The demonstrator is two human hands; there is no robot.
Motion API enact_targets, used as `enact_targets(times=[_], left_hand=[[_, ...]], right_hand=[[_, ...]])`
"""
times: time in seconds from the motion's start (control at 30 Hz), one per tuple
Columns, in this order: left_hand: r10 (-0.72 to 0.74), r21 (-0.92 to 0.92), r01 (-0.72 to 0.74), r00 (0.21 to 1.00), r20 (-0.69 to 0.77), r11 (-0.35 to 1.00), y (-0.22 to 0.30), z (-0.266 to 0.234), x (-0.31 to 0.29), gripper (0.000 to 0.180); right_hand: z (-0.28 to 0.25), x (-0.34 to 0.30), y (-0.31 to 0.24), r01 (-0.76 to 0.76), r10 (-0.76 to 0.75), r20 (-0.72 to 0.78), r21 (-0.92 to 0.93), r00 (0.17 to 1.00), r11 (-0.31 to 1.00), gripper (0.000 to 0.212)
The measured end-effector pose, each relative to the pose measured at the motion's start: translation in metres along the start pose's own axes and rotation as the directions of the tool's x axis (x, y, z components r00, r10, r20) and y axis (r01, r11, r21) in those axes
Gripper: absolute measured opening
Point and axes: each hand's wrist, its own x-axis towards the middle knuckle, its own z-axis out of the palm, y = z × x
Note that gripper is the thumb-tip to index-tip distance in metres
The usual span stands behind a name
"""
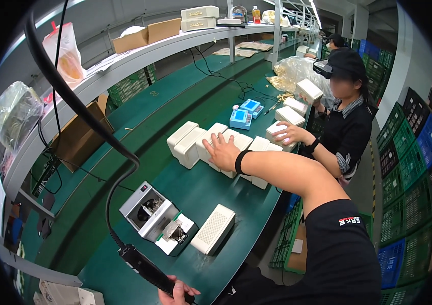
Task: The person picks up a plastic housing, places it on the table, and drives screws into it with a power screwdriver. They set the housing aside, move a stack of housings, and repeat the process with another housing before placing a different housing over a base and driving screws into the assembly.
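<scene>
At the lower edge, my left hand (178,292) is wrapped around a black corded electric screwdriver (147,268); its tip is hidden. My right hand (220,151) reaches across to a row of cream plastic housings (184,145), its spread fingers lying on top of one near the row's left end. A dark band circles that wrist. Nearer to me, a single cream housing (214,230) with a perforated face lies on the green bench. Beside it stands a silver screw feeder (156,216) with screws in its open drum.
A co-worker on the right touches one housing with a hand (288,134) and holds up another housing (308,91). Blue box-shaped devices (241,118) sit behind the row. A thick black cable (73,91) hangs at left. Green crates (404,229) are stacked at right.
</scene>
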Motion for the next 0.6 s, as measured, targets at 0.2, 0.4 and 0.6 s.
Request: enact_targets(times=[0.2, 0.4, 0.6], left_hand=[[0.03, 0.009, -0.03, 0.999, 0.035, 0.999, 0.002, -0.003, -0.002, 0.024], [0.039, -0.031, -0.038, 0.998, 0.043, 0.999, 0.001, -0.007, 0.0, 0.024], [0.021, -0.008, -0.021, 0.999, 0.044, 1.0, -0.004, -0.015, -0.002, 0.024]], right_hand=[[0.003, 0.011, 0.013, -0.049, 0.05, 0.024, -0.034, 0.998, 0.998, 0.075], [-0.018, 0.031, -0.023, -0.081, 0.086, -0.12, 0.048, 0.989, 0.996, 0.076], [-0.027, 0.092, -0.068, 0.125, -0.125, -0.126, -0.006, 0.984, 0.992, 0.077]])
